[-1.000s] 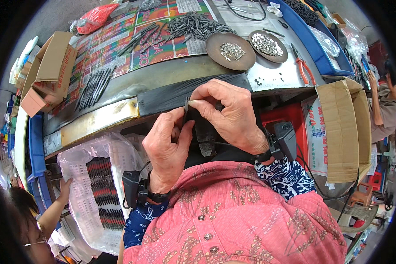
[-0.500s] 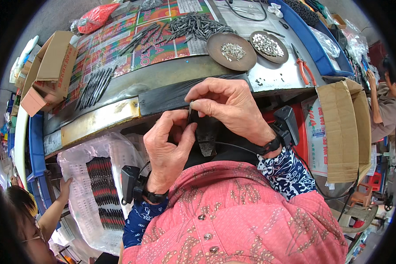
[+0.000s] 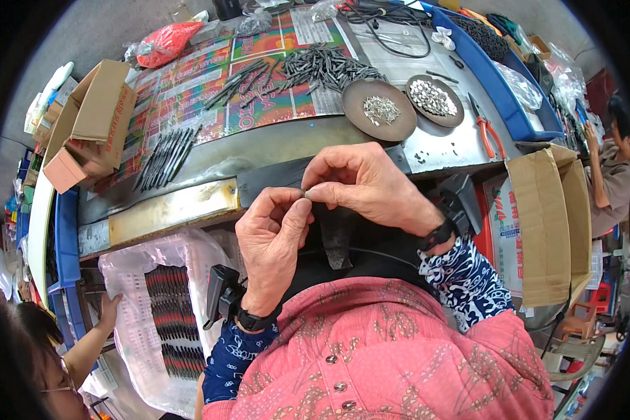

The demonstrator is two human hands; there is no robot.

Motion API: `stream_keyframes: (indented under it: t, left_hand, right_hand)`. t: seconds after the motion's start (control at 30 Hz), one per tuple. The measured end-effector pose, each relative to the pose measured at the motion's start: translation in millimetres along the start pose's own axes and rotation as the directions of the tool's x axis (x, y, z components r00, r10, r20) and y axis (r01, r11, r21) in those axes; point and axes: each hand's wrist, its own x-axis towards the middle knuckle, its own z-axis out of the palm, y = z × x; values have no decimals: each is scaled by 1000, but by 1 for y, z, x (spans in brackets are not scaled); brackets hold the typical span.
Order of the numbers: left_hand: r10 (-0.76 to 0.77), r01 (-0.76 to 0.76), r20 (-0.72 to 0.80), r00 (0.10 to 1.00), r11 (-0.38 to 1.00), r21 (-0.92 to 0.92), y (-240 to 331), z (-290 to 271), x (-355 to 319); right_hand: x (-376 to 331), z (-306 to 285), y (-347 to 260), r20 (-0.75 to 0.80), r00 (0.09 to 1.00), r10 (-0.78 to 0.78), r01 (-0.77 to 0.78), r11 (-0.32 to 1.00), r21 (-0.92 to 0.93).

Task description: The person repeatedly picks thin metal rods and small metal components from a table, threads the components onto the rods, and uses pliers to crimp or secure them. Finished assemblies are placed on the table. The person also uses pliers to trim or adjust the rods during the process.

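My left hand [image 3: 273,241] and my right hand [image 3: 367,185] meet fingertip to fingertip just off the workbench's front edge. Both are closed in a pinch around a tiny greyish piece [image 3: 306,195]; its kind is too small to tell, and the fingers hide the rest. Beyond them, a brown plate [image 3: 357,126] carries small silvery pins [image 3: 381,110]. A smaller brown dish [image 3: 446,122] holds round silvery bits [image 3: 432,98]. Slim black pieces [image 3: 329,68] lie heaped on colourful printed sheeting, and a row of longer black sticks [image 3: 168,157] lies at the left.
Orange-handled pliers [image 3: 488,136] lie right of the dishes, near a long blue tray [image 3: 518,91]. Cardboard boxes stand left [image 3: 94,112] and right [image 3: 546,224]. A plastic-lined crate [image 3: 129,294] of dark red-and-black rows sits lower left, with a co-worker's hand [image 3: 108,311] at its edge.
The view has shifted, so the bench sits slightly lower and farther right. My fingertips have drawn together, and the dark sliver seen between them earlier is now mostly hidden.
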Motion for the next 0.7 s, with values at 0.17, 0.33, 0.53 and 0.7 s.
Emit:
stream_keyframes:
  t: [0.17,0.33,0.53,0.7]
  left_hand:
    - [-9,10,-74,997,1000,9,2,-7,2]
    - [25,-22,-75,997,999,42,0,-16,4]
    - [46,-39,-99,994,997,64,0,-27,7]
    - [18,-19,-97,995,1000,-5,3,-33,10]
  right_hand:
    - [32,-25,-14,11,961,-275,253,869,-425]
    - [84,-43,-10,68,914,-399,292,534,-793]
    - [145,-52,13,224,860,-458,351,214,-912]
    - [173,-48,30,310,850,-427,368,60,-928]
